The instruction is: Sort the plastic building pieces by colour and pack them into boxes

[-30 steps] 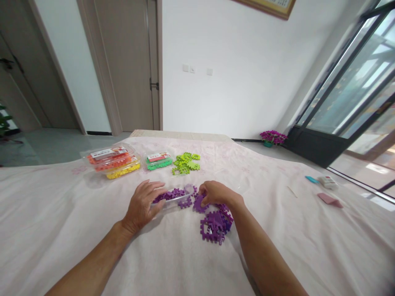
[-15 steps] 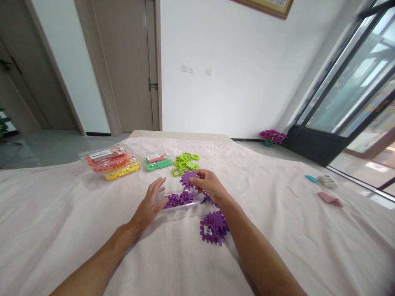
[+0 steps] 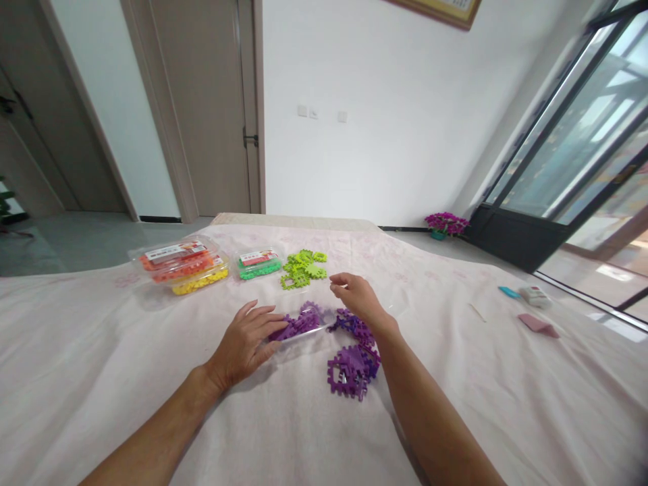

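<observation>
A clear plastic box (image 3: pixel 306 334) lies on the cloth with purple toothed plastic building pieces (image 3: pixel 304 320) inside. My left hand (image 3: pixel 248 341) rests at its left end, fingers stretched over the pieces and thumb by the front wall. Just past the right end of the box, my right hand (image 3: pixel 357 297) hovers with fingers bent and apart, nothing visible in them. Beneath and in front of it lie more purple toothed pieces (image 3: pixel 349 371) in a loose heap, partly behind my right forearm.
Lime-green toothed pieces (image 3: pixel 304 268) lie beyond the box. Left of them stand a box of green pieces (image 3: pixel 260 264) and stacked boxes of orange (image 3: pixel 177 260) and yellow pieces (image 3: pixel 201 281). Far right are a pink cloth (image 3: pixel 537 325) and a small white item (image 3: pixel 534 297).
The purple piece in my right hand has been let go at the box, and that hand has moved slightly right. My left hand's fingers have come down over the pieces.
</observation>
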### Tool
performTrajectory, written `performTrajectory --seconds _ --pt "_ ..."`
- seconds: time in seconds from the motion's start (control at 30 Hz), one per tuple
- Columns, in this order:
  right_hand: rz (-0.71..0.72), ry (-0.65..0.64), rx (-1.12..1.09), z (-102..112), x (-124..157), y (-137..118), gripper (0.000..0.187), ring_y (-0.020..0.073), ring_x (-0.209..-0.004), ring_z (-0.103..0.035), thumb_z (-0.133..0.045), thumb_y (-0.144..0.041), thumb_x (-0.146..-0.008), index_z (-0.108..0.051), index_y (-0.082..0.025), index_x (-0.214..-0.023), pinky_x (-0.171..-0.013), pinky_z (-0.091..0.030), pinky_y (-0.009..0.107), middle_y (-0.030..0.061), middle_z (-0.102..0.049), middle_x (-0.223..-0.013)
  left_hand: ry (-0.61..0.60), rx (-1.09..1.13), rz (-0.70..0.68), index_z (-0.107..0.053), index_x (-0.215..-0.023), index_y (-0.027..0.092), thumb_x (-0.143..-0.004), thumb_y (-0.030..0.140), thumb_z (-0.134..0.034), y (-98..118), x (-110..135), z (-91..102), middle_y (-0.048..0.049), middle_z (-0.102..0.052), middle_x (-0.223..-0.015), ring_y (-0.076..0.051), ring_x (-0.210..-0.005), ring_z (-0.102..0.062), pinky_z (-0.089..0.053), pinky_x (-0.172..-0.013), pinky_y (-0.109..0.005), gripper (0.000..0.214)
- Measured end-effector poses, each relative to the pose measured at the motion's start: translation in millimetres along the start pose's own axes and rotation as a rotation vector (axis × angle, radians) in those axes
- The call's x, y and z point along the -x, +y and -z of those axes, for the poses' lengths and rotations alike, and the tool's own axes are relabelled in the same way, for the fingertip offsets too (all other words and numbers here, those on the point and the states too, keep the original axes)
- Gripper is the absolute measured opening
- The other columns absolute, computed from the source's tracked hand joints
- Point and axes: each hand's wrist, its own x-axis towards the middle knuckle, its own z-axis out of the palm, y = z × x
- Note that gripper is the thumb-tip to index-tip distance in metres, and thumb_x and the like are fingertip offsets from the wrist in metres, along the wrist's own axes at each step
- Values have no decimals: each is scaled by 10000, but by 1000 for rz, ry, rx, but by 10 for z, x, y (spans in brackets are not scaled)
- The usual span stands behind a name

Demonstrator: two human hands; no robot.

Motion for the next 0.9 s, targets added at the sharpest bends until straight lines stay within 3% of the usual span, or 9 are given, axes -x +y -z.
performTrajectory --seconds 0.13,0.33,0.53,0.7,0.9 --pt "-26 -96 238 182 -9 140 332 216 -985 -673 -581 -270 -852 -717 -184 -1142 -838 -490 291 77 -737 -1091 27 -41 -13 -649 -1210 263 -924 373 -545 47 -31 64 -52 -711 -1197 -238 -1115 -623 -289 -1084 -499 324" --pt "-144 -305 437 359 25 211 376 211 -949 -669 -655 -253 -779 -715 -215 -1149 -791 -470 278 54 -735 -1073 98 -119 36 -696 -1011 241 -906 354 -557 72 -30 175 -52 -748 -998 -223 -900 -641 -361 -942 -468 208" --pt "-56 -565 541 324 100 225 550 238 -973 -652 -811 -319 -589 -711 -277 -1129 -734 -459 269 41 -700 -1129 120 -125 35 -690 -1029 257 -907 317 -554 -11 9 148 -43 -733 -1060 -219 -994 -633 -245 -1114 -533 192" --pt "-15 -545 608 252 134 204 528 273 -992 -641 -793 -235 -563 -726 -240 -1086 -710 -444 280 85 -699 -1113 133 -70 40 -647 -1207 280 -899 350 -573 -134 57 51 -69 -653 -1268 -257 -1224 -545 -308 -1121 -509 324" --pt "45 -382 316 356 124 54 225 188 -776 -643 -665 -232 -710 -744 -196 -918 -650 -426 259 37 -731 -866 105 29 53 -623 -1256 343 -891 407 -588 -171 69 7 -46 -617 -1333 -269 -1278 -520 -308 -1142 -537 373"
